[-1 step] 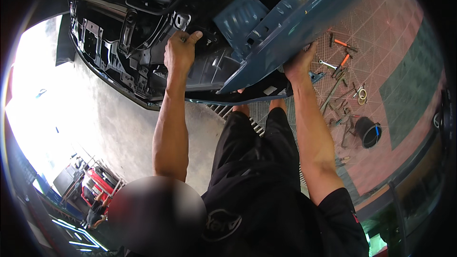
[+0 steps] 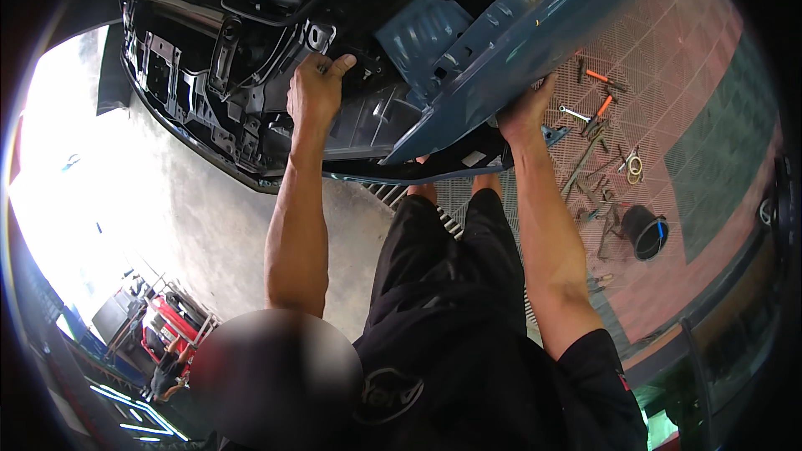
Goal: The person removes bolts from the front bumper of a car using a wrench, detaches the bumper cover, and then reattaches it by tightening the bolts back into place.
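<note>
A blue car fender (image 2: 493,75) stands at a slant beside the open front end of a car. My right hand (image 2: 525,113) grips its lower outer side, with most of the fingers hidden. My left hand (image 2: 315,92) is closed over the dark front structure (image 2: 251,92), its thumb sticking out to the right. Whatever is in its curled fingers is too small or too hidden to name. Right beside that hand are a metal bracket (image 2: 318,36) and a dark plastic liner (image 2: 368,121). A blue-edged bumper (image 2: 418,174) runs below the fender, in front of my legs.
On the red grid floor (image 2: 635,301) to the right lie orange-handled hammers (image 2: 603,78), a wrench (image 2: 575,113), several loose tools and a tape roll (image 2: 635,170). A black bucket (image 2: 644,232) stands near them. Far off at lower left, a person (image 2: 170,372) is beside a red object (image 2: 171,321).
</note>
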### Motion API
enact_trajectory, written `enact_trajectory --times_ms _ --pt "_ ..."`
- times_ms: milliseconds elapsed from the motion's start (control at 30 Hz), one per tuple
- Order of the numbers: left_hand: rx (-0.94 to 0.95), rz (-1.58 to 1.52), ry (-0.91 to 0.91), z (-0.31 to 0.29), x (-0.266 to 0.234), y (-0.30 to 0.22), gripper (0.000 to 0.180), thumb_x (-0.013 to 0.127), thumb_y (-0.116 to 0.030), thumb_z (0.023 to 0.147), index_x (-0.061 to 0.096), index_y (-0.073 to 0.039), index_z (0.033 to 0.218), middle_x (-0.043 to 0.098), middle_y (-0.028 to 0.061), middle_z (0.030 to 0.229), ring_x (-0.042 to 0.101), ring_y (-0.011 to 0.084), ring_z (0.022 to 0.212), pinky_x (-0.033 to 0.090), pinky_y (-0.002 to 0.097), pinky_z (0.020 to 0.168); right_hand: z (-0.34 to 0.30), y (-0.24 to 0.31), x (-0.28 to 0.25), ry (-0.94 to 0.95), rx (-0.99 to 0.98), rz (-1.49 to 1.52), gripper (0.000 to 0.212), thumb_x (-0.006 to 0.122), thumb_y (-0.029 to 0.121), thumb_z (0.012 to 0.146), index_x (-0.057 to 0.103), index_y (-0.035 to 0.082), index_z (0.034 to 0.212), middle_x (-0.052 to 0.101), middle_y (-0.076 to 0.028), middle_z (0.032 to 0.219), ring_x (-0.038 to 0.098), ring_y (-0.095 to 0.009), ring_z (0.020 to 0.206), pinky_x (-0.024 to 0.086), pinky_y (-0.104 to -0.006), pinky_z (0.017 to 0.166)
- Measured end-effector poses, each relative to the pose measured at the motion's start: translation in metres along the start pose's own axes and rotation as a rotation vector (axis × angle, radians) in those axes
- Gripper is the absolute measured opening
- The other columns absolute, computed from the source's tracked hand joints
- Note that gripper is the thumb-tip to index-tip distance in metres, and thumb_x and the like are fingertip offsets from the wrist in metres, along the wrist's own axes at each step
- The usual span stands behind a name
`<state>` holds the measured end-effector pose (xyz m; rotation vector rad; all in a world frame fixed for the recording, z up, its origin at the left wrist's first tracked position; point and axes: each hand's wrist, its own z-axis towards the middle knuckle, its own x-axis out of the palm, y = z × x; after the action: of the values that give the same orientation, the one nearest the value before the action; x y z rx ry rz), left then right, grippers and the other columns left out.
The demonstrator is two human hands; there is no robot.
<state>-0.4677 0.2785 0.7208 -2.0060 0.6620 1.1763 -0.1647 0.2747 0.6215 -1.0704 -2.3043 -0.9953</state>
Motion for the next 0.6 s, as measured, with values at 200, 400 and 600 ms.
enact_trajectory --times_ms 200,400,600 --pt "0.053 -0.04 0.029 0.009 0.005 0.006 0.058 0.08 -0.061 0.083 0.069 -0.005 0.092 0.074 0.015 0.092 0.071 0.0352 0.091 0.052 0.0479 0.081 0.007 -0.002 -0.004 -0.016 -0.008 0.03 0.093 0.011 0.078 0.102 0.031 0.012 0.164 0.03 -0.012 0.169 0.029 -0.031 0.154 0.021 -0.048 0.127" --pt "0.025 0.003 0.101 0.019 -0.002 0.011 0.057 0.079 -0.063 0.084 0.071 -0.009 0.099 0.076 0.0146 0.103 0.072 0.0346 0.104 0.053 0.0478 0.088 0.001 -0.005 0.003 -0.004 0.009 -0.026 0.093 0.01 0.077 0.103 0.031 0.011 0.164 0.029 -0.012 0.17 0.027 -0.031 0.155 0.018 -0.048 0.128" --pt "0.012 -0.018 0.176 0.023 -0.004 0.003 0.058 0.079 -0.064 0.083 0.071 -0.009 0.099 0.076 0.0146 0.105 0.072 0.0346 0.106 0.053 0.0475 0.091 0.015 -0.002 -0.011 0.032 -0.045 -0.04 0.091 0.015 0.076 0.102 0.034 0.009 0.161 0.033 -0.013 0.166 0.029 -0.032 0.153 0.018 -0.0482 0.128"
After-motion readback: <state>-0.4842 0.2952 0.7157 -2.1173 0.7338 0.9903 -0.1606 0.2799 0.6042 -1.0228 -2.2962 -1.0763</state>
